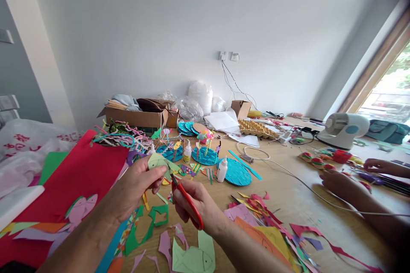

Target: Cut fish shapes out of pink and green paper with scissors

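Between its thumb and fingers, my left hand (149,175) pinches a pale green paper fish (156,161) with a drawn eye and outline. My right hand (195,200) grips red-handled scissors (188,202), their dark blades at the fish's lower right edge. How far the blades are apart cannot be made out. Below my hands lies another pale green sheet (194,260) with a fish drawn on it. Green paper offcuts (158,215) are scattered to its left. Just beyond the hands are small decorated paper fish (188,169) and a white glue bottle (222,169).
Blue round discs (238,172) bear paint or paper. Red card (92,166) covers the left side. A white cable (288,171) crosses the table toward a fan (346,130). At right, another person's hands (339,185) are near painted egg-carton pieces (317,161). Paper scraps (272,222) lie front right.
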Demonstrator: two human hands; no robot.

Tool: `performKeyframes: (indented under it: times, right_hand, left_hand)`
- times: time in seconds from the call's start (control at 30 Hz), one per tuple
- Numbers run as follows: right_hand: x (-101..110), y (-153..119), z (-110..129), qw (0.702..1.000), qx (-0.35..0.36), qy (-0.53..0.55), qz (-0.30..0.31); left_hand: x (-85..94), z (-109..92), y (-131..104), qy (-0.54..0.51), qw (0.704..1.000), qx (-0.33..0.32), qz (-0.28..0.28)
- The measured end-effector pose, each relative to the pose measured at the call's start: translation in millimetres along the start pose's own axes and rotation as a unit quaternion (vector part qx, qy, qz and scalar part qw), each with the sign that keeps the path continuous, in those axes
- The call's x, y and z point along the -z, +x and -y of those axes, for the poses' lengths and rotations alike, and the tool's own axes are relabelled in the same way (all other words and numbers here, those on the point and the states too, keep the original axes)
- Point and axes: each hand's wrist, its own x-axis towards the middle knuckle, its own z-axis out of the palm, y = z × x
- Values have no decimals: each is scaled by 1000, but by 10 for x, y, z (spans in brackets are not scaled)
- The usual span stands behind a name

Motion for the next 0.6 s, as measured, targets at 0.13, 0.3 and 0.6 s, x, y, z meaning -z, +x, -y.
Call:
performKeyframes:
  times: [0.13, 0.3, 0.6]
  right_hand:
    - [-11, -2, -1, 1000, -3, 3, -7]
    - [-32, -7, -3, 1000, 3, 9, -16]
    - [-43, -11, -21, 1000, 6, 6, -30]
  left_hand:
    - [-2, 11, 2, 6, 1000, -8, 1]
    - [-29, 2, 3, 2, 1000, -11, -5]
    - [-36, 42, 6, -30, 999, -5, -8]
